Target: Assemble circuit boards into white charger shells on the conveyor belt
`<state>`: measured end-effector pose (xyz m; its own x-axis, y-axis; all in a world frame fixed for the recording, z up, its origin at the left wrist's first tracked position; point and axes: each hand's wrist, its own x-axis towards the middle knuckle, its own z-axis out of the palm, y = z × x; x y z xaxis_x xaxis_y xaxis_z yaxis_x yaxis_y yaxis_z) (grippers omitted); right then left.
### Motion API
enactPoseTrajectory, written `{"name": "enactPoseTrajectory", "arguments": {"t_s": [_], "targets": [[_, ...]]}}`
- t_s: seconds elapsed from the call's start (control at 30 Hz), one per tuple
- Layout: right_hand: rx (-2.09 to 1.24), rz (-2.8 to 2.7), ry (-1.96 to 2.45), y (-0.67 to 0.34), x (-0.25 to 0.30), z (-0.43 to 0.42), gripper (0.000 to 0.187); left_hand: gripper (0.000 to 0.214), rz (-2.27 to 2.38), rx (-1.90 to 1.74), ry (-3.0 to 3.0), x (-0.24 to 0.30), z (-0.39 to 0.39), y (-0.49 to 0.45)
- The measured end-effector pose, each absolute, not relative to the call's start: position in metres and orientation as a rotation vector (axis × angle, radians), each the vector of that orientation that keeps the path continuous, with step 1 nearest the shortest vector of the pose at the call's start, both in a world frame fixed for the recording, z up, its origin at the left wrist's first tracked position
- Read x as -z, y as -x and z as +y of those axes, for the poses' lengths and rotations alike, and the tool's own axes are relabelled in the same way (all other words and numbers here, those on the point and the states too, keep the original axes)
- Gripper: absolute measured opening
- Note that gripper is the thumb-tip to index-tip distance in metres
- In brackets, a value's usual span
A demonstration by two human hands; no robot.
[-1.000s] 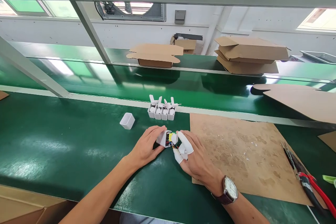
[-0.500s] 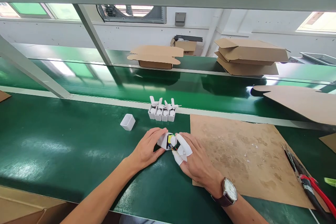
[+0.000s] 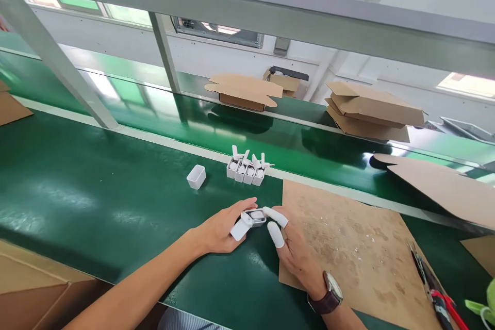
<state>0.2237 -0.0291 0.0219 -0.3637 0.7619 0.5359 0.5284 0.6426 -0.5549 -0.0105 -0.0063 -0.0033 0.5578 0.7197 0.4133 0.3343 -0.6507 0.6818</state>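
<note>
My left hand (image 3: pixel 226 227) is closed around a small white plastic case (image 3: pixel 258 223), holding it just above the green work surface. The case has an opening on top, with a rounded white part inside, and a flat white arm (image 3: pixel 242 227) sticks out from its left end. My right hand (image 3: pixel 292 245) wears white finger covers on thumb and index finger. Those two fingers are spread apart at the right end of the case; the index tip is at its edge, and whether it touches I cannot tell. A row of several similar white units (image 3: pixel 246 171) stands behind, beside one white open cup-like case (image 3: pixel 196 177).
A stained cardboard sheet (image 3: pixel 340 258) lies on the right, with red-and-black handled cutters (image 3: pixel 441 299) on it. Folded cartons (image 3: pixel 375 108) rest on the far ledge behind the green belt (image 3: pixel 286 149). A metal post (image 3: pixel 69 62) rises at left; a cardboard box (image 3: pixel 38 289) is at front left.
The yellow and dark inner parts that showed between my hands are out of sight, and the flat white arm now points left. My right fingers have spread. The camera view has tilted.
</note>
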Motion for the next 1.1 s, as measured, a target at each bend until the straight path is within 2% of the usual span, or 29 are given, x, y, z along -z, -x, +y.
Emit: {"name": "enactPoseTrajectory", "arguments": {"t_s": [0.17,0.37,0.57,0.73,0.87,1.1], "targets": [[-0.338,-2.131,0.982,-0.219,-0.013,-0.023,0.037,0.085,0.961,-1.047,-2.191,0.004,-0.002,0.013],[-0.296,-2.221,0.886,-0.213,-0.022,-0.019,0.04,0.075,0.971,-1.196,-2.142,-0.001,-0.003,0.015],[-0.247,-2.198,0.878,-0.208,-0.029,-0.02,0.047,0.086,0.957,-1.243,-2.163,-0.011,-0.007,0.019],[-0.356,-2.246,0.865,-0.203,-0.015,-0.017,0.049,0.074,1.005,-1.213,-2.18,-0.012,-0.007,0.018],[-0.299,-2.202,0.836,-0.206,-0.014,-0.019,0.053,0.062,0.959,-1.253,-2.242,-0.013,-0.007,0.018],[-0.385,-2.214,0.859,-0.213,-0.014,-0.023,0.054,0.062,0.869,-1.387,-2.295,-0.023,-0.005,0.017]]}}
